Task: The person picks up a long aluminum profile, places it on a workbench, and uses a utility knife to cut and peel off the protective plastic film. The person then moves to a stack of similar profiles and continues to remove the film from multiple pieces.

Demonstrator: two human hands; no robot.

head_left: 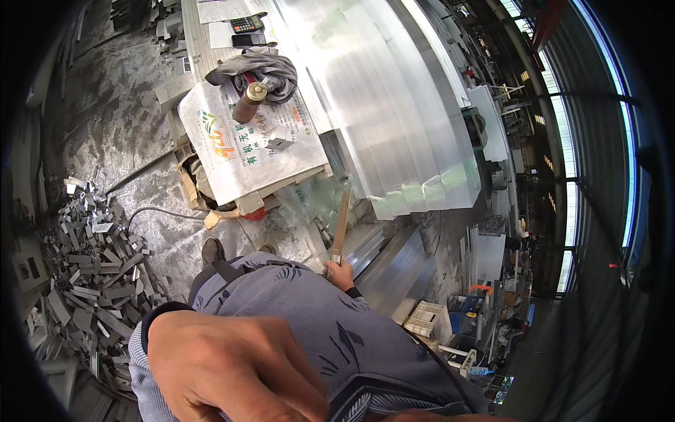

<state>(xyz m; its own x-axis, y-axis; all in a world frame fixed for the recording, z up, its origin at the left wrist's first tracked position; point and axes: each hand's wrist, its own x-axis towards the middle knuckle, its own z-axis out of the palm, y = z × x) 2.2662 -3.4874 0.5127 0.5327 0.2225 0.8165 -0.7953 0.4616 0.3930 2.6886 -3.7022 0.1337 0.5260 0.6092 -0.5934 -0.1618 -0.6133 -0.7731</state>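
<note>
My right hand (340, 273) grips one end of a long, narrow, flat brownish bar that looks like a file (342, 226). Its far end points away from me, toward the gap between the covered table and the stacked profiles. Large in the foreground, my left hand (232, 359) is raised close to the camera, back of the hand up. Its fingers are bent and close together; the fingertips run out of sight at the lower edge, and anything in them is hidden. On the table ahead, a small silvery metal piece (280, 138) sits near a brown bottle (247, 107) with a gold-coloured cap.
A printed white sheet (211, 176) covers the table's near end. Grey cloth (278, 70), a calculator (246, 24) and a phone (249, 40) lie farther back. Long silvery profiles (394, 105) are stacked at right. Metal offcuts (98, 281) heap on the left floor; a white crate (427, 320) stands at right.
</note>
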